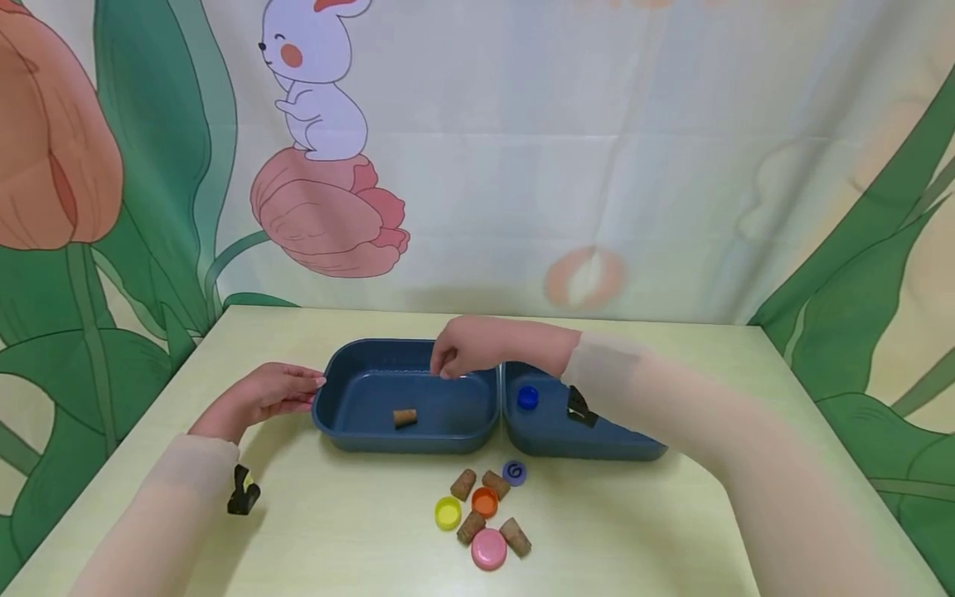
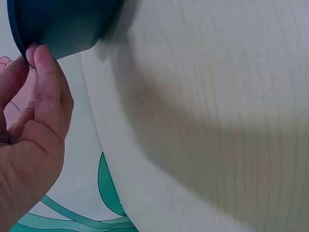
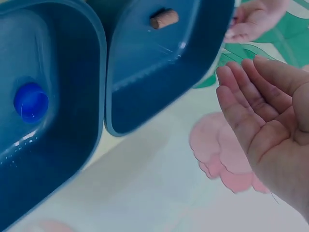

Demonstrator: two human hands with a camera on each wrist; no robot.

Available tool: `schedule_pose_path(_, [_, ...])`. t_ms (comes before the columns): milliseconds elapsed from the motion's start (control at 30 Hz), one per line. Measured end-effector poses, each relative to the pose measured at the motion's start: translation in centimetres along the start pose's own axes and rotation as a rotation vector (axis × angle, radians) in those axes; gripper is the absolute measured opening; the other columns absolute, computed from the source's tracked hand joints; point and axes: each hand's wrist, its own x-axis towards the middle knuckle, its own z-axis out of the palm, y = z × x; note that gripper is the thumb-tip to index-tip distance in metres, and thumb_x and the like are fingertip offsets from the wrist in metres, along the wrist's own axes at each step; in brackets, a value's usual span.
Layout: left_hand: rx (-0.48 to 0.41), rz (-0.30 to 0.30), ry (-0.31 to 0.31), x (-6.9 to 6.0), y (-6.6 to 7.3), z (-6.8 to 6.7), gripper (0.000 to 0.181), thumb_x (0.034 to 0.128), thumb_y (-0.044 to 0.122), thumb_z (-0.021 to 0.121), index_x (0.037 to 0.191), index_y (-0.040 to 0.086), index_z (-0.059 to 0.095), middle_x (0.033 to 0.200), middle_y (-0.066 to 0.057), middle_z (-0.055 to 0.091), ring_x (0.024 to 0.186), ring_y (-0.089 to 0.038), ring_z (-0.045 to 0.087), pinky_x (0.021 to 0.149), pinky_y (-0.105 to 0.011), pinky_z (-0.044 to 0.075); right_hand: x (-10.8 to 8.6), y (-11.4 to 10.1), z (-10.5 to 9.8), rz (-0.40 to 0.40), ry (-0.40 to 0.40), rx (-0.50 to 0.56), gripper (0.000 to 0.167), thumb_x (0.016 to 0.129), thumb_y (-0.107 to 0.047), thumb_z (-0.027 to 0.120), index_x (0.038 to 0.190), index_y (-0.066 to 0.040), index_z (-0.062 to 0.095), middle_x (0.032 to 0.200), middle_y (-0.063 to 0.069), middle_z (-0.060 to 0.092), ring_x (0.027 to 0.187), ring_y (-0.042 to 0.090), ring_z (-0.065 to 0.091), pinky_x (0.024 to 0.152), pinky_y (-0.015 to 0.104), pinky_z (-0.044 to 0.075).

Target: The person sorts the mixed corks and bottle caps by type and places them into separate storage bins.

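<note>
Two dark blue trays stand side by side. My left hand [image 1: 274, 393] pinches the outer end of the left tray [image 1: 406, 444]; in the left wrist view, fingers and thumb of this hand [image 2: 41, 111] meet at the tray's rim [image 2: 17, 29]. One cork [image 1: 405, 418] lies inside that tray. Above its right part hangs my right hand [image 1: 472, 347], and the right wrist view shows this hand [image 3: 270, 108] with loosely bent fingers and nothing held. A blue cap [image 1: 527, 398] lies in the right tray [image 1: 597, 446], which my right forearm partly covers.
Nearer me on the table [image 1: 336, 531] lie several corks [image 1: 515, 537], a yellow cap [image 1: 448, 513], an orange cap [image 1: 485, 502], a purple cap [image 1: 514, 473] and a pink cap [image 1: 488, 549]. A printed curtain [image 1: 507, 191] hangs behind the table.
</note>
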Motion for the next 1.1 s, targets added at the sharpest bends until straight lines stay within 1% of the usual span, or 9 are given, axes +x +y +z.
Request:
schedule_pose_path(133, [0.004, 0.008, -0.007, 0.0, 0.0, 0.0, 0.053, 0.1070, 0.017, 0.054, 0.146, -0.016, 0.041, 0.083, 0.011, 0.069, 0.076, -0.002, 0.067, 0.075, -0.017, 0.061, -2.3, 0.1, -0.6, -0.024, 0.035, 0.078, 0.028, 0.104, -0.013, 0.058, 0.128, -0.004, 0.070, 0.127, 0.011, 0.073, 0.115, 0.022, 0.069, 0.101, 0.030, 0.057])
schedule_pose_path(233, [0.002, 0.013, -0.014, -0.1, 0.1, 0.0, 0.053, 0.1070, 0.017, 0.054, 0.146, -0.016, 0.041, 0.084, 0.011, 0.069, 0.077, -0.002, 0.067, 0.075, -0.017, 0.061, -3.9, 0.2, -0.9, -0.034, 0.066, 0.108, 0.028, 0.104, -0.014, 0.058, 0.128, -0.004, 0.069, 0.125, 0.011, 0.074, 0.118, 0.024, 0.069, 0.102, 0.031, 0.057])
schedule_pose_path(333, [-0.003, 0.014, -0.017, -0.1, 0.1, 0.0, 0.053, 0.1070, 0.017, 0.054, 0.146, -0.017, 0.041, 0.084, 0.011, 0.070, 0.077, -0.002, 0.067, 0.075, -0.017, 0.061, -5.5, 0.0, -1.1, -0.044, 0.106, 0.126, 0.028, 0.104, -0.016, 0.059, 0.127, -0.005, 0.070, 0.122, 0.010, 0.075, 0.116, 0.023, 0.070, 0.100, 0.032, 0.058])
schedule_pose_path(467, [-0.008, 0.011, -0.022, 0.0, 0.1, 0.0, 0.053, 0.1069, 0.017, 0.054, 0.146, -0.017, 0.041, 0.083, 0.011, 0.070, 0.077, -0.002, 0.067, 0.076, -0.017, 0.062, -7.7, -0.2, -0.7, -0.044, 0.163, 0.165, 0.026, 0.103, -0.017, 0.062, 0.125, -0.008, 0.072, 0.117, 0.007, 0.077, 0.111, 0.019, 0.071, 0.097, 0.031, 0.059])
schedule_pose_path(633, [-0.007, -0.001, -0.021, 0.0, 0.1, 0.0, 0.053, 0.1067, 0.017, 0.054, 0.146, -0.016, 0.041, 0.083, 0.011, 0.070, 0.077, -0.003, 0.067, 0.076, -0.018, 0.062, -10.2, -0.3, 0.6, -0.053, 0.204, 0.214, 0.025, 0.101, -0.018, 0.064, 0.123, -0.009, 0.073, 0.114, 0.005, 0.077, 0.102, 0.013, 0.072, 0.094, 0.029, 0.060])
schedule_pose_path(800, [0.006, 0.005, -0.023, 0.0, 0.1, 0.0, 0.053, 0.1069, 0.017, 0.054, 0.145, -0.017, 0.041, 0.084, 0.010, 0.070, 0.078, -0.003, 0.067, 0.077, -0.018, 0.062, -12.0, 0.1, 2.6, -0.041, 0.219, 0.253, 0.024, 0.100, -0.018, 0.066, 0.121, -0.010, 0.074, 0.110, 0.001, 0.076, 0.095, 0.006, 0.070, 0.087, 0.022, 0.059])
schedule_pose_path(900, [0.010, 0.001, -0.023, -0.1, 0.1, 0.1, 0.054, 0.1068, 0.018, 0.054, 0.146, -0.017, 0.041, 0.084, 0.010, 0.070, 0.078, -0.003, 0.067, 0.077, -0.018, 0.062, -13.0, 0.5, 4.0, -0.030, 0.222, 0.265, 0.023, 0.099, -0.016, 0.068, 0.120, -0.010, 0.074, 0.107, -0.001, 0.076, 0.096, 0.005, 0.069, 0.089, 0.019, 0.058])
schedule_pose_path(1100, [0.015, -0.002, -0.026, -0.1, 0.1, 0.1, 0.055, 0.1068, 0.018, 0.054, 0.147, -0.017, 0.039, 0.085, 0.010, 0.070, 0.078, -0.003, 0.067, 0.077, -0.018, 0.062, -14.5, 1.0, 6.6, -0.039, 0.246, 0.263, 0.022, 0.097, -0.012, 0.070, 0.117, -0.008, 0.075, 0.106, 0.000, 0.077, 0.095, 0.004, 0.069, 0.091, 0.020, 0.059])
